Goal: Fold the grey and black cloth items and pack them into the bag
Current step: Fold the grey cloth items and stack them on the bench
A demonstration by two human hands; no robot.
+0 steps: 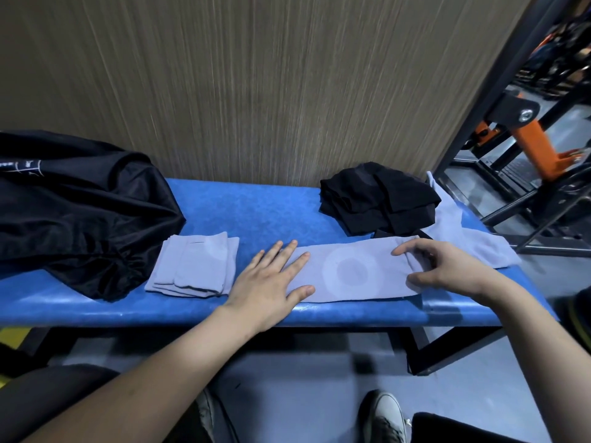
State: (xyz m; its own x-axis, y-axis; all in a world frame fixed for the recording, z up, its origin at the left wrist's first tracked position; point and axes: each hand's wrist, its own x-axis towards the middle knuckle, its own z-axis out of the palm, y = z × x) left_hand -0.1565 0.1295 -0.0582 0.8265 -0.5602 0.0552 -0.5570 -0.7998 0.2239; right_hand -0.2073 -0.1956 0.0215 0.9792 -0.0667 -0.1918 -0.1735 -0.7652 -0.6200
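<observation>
While left hand (271, 279) lies flat pinning the grey cloth strip (351, 271) on the blue bench (256, 209), right hand (447, 266) pinches its far end (fold started). Folded grey stack (195, 266) beside black bag (80, 212); black cloths (377, 196) behind.

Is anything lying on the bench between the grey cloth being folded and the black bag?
Yes: a folded grey cloth stack sits on the blue padded bench between the long grey cloth strip and the black drawstring bag.
</observation>
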